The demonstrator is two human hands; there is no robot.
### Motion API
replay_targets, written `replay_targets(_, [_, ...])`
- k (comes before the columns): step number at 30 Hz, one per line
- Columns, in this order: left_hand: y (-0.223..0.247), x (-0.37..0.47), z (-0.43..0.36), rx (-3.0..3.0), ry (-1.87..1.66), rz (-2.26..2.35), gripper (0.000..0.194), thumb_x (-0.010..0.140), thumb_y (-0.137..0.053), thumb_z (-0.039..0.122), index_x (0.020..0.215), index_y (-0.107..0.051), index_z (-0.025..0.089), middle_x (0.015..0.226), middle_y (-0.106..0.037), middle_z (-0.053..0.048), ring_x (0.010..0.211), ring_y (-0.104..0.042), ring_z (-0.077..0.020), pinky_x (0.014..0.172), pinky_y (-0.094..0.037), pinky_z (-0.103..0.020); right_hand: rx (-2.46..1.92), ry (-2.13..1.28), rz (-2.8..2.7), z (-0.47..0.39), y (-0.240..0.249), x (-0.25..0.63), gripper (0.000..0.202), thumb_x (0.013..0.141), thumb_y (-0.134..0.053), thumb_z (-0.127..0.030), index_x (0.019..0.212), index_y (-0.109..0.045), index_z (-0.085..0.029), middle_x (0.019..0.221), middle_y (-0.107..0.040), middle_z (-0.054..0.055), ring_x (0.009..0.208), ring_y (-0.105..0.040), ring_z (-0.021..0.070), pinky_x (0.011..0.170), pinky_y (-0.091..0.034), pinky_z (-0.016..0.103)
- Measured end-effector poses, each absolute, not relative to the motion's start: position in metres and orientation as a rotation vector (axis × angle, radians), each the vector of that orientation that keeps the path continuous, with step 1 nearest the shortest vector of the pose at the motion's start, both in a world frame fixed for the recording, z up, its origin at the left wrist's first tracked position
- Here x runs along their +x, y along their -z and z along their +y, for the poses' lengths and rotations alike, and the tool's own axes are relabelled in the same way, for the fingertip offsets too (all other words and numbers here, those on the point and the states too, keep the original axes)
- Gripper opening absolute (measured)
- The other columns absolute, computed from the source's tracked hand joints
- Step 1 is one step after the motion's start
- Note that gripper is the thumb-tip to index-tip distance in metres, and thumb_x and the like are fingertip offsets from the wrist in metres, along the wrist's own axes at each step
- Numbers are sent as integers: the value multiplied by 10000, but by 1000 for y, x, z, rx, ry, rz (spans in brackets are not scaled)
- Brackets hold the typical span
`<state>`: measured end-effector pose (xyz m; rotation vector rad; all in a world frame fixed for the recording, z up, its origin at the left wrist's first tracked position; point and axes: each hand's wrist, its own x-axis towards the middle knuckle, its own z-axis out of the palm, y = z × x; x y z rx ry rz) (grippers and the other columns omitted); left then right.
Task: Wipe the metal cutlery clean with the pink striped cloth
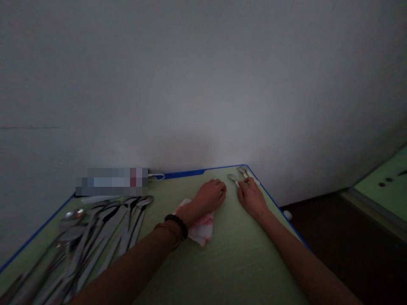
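Observation:
My right hand is closed at the far right corner of the table, its fingers on the handle of a small white-handled utensil. The utensil's metal head points away; whether it is a fork or a spoon is too blurred to tell. Just beyond lie more white-handled utensils. To the left, my left hand is curled over the tabletop, and its fingertips are hidden. A pink and white cloth lies partly beneath that hand and wrist. I cannot tell whether any of it is between the fingers.
Several long metal spoons and ladles are heaped on the left of the pale green table. A pixelated device with a white cable stands behind them. A wall rises at the back; dark floor shows to the right.

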<state>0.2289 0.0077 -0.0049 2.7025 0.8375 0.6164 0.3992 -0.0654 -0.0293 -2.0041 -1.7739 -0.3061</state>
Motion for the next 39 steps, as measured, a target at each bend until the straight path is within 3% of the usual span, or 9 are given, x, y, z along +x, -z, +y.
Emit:
replay_targets(5, [21,250,15,2813,-609,861,319,825,-426,225,1135,-485,181,1153,-522,-94,1081,-448,-224,929,-337,-362,-2001,277,-1856,-64,30,404,312,886,-345,-268,1116,-550,-221,1027,-516,97,798,-541,160,759,-425,286])
replay_targets(12, [33,270,28,2881,-615,903,365,880,-345,264,1214,-435,147,1251,-483,-107,1163,-403,-217,1005,-264,-372,-2018,423,-1892,-50,27,409,278,881,-373,-234,1044,-596,-197,1037,-571,97,958,-503,198,852,-377,313])
replay_targets(20, [38,269,26,2930,-614,902,364,888,-337,281,1205,-464,157,1282,-476,-94,1188,-390,-209,1033,-235,-364,-2094,535,-1926,-39,27,415,290,888,-353,-216,1045,-595,-196,1122,-582,87,1032,-442,254,844,-329,391])
replay_targets(27, [37,270,26,2942,-624,909,359,887,-337,275,1200,-474,166,1274,-484,-88,1180,-402,-207,1029,-250,-364,-2122,549,-1948,-42,31,412,377,897,-296,-226,1192,-506,-122,1191,-539,125,1040,-424,253,863,-315,365])
replay_targets(39, [36,267,18,2923,-612,959,351,885,-337,263,1187,-479,154,1286,-488,-93,1188,-413,-209,1029,-256,-371,-2208,504,-1864,-44,28,407,412,890,-305,-306,1228,-466,-135,1300,-463,113,1087,-386,275,859,-282,394])
